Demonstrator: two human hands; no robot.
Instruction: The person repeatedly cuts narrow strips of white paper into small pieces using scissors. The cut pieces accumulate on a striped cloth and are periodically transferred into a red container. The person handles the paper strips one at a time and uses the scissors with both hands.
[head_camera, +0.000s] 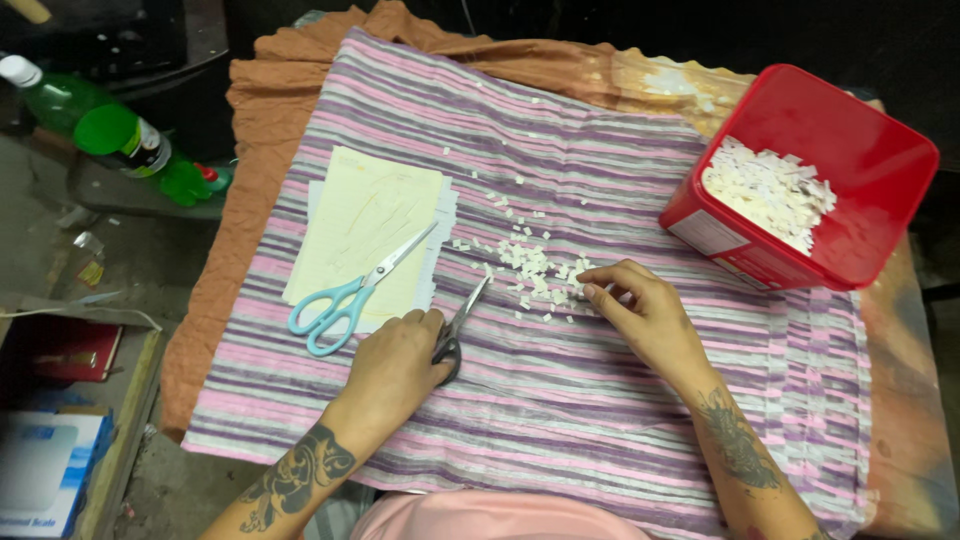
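Left hand (400, 362) gripped dark scissors (458, 330); right hand (640, 312), fingers loosely open, gathered paper bits (535, 268), which likely needed sweeping together next.

Off to the left: green plastic bottles (110, 135), a dark red book (65, 350), a white-and-blue box (40, 470) lower down.

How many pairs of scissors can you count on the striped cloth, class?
2. The blue-handled scissors lie on the pale paper, left of the left hand. The dark-handled scissors are under that hand's fingers. None seem hidden.
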